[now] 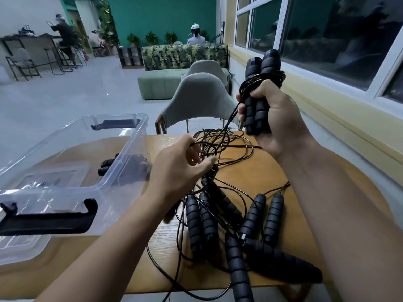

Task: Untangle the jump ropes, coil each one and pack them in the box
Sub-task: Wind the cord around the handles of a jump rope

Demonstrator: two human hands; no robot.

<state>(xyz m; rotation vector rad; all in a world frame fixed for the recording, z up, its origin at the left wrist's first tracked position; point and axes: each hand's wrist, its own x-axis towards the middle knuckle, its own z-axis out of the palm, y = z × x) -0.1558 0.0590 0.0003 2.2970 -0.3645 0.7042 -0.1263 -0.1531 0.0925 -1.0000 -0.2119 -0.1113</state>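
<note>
While the right hand (274, 118) is raised above the table (277, 171), its fingers are wrapped tight round a pair of handles (260, 66) held upright side by side, with black cord (278, 75) wound round their upper part. Left hand (178, 168): fingers curled, loops of that cord caught in them, low over the tangle of jump ropes (226, 216) (several loose handles lying on the wood). Clear box (136, 127) stands left of the tangle, open; black handles (106, 166) show through its wall.

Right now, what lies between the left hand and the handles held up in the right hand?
A black cord runs from the handles down to the left hand, above loose loops on the table; head view.
</note>
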